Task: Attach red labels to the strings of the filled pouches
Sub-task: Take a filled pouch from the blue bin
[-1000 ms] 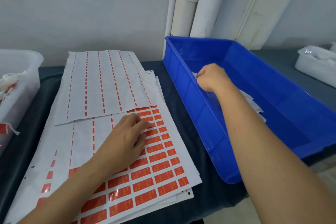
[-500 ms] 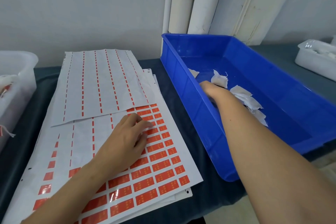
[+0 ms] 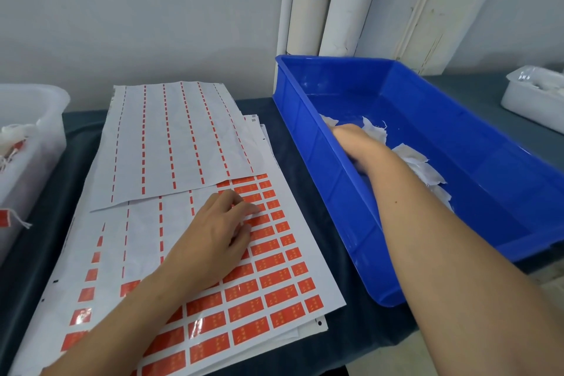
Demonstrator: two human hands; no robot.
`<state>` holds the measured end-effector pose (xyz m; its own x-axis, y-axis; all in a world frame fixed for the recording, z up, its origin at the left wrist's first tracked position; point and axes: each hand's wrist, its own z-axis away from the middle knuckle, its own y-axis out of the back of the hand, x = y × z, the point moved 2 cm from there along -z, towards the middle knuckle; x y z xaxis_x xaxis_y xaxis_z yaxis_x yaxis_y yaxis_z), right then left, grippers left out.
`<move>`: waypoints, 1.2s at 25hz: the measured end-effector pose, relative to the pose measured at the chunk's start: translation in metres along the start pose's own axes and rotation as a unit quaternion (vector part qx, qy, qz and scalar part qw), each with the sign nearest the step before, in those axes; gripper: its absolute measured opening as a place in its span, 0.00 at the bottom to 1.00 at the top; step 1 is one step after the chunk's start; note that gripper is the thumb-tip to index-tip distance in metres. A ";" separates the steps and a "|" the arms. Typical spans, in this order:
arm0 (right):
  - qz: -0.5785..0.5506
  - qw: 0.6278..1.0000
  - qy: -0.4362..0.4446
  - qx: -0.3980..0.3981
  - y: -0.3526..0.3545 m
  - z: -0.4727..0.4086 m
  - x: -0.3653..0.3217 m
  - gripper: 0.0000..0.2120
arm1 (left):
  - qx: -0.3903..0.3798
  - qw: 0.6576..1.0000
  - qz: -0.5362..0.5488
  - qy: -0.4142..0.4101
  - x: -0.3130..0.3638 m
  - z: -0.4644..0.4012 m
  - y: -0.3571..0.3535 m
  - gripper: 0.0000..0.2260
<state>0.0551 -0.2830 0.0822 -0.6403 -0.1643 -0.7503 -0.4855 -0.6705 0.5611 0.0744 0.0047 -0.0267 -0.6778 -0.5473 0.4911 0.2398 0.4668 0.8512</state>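
Note:
A sheet of red labels [image 3: 274, 293] lies on the dark table, its upper left rows peeled off. My left hand [image 3: 219, 232] rests on this sheet with its fingertips curled down at the edge of the remaining labels. Several white filled pouches [image 3: 418, 162] lie in the blue bin [image 3: 308, 162] to the right. My right hand [image 3: 357, 143] reaches down into that bin among the pouches. It is blurred and its fingers are hidden, so I cannot see whether it holds one.
A used label sheet [image 3: 171, 143] overlaps the top of the stack. A white tub [image 3: 45, 119] at far left holds pouches, with a red tag [image 3: 6, 218] hanging out. A white tray [image 3: 531, 101] sits far right. Paper rolls [image 3: 335, 0] lean on the wall.
My right hand, raised as a fist above the bin a second ago, has dropped down into the bin among the pouches. The left hand has stayed on the sheet.

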 end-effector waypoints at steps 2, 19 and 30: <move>-0.008 0.999 0.001 0.039 0.002 0.005 -0.005 0.23 | -0.002 1.000 -0.001 0.002 0.000 -0.001 0.001 0.17; -0.037 0.997 0.068 0.016 0.002 0.003 -0.013 0.26 | 0.009 1.000 0.003 -0.009 0.000 0.000 0.002 0.16; 0.037 0.931 0.330 0.155 0.001 0.031 -0.049 0.14 | -0.009 0.998 0.055 -0.004 0.002 -0.001 0.011 0.15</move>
<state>0.0679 -0.2530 0.1301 -0.2236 -0.6781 -0.7002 -0.6689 -0.4158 0.6163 0.0763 0.0082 -0.0158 -0.6522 -0.4876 0.5804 0.3258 0.5111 0.7954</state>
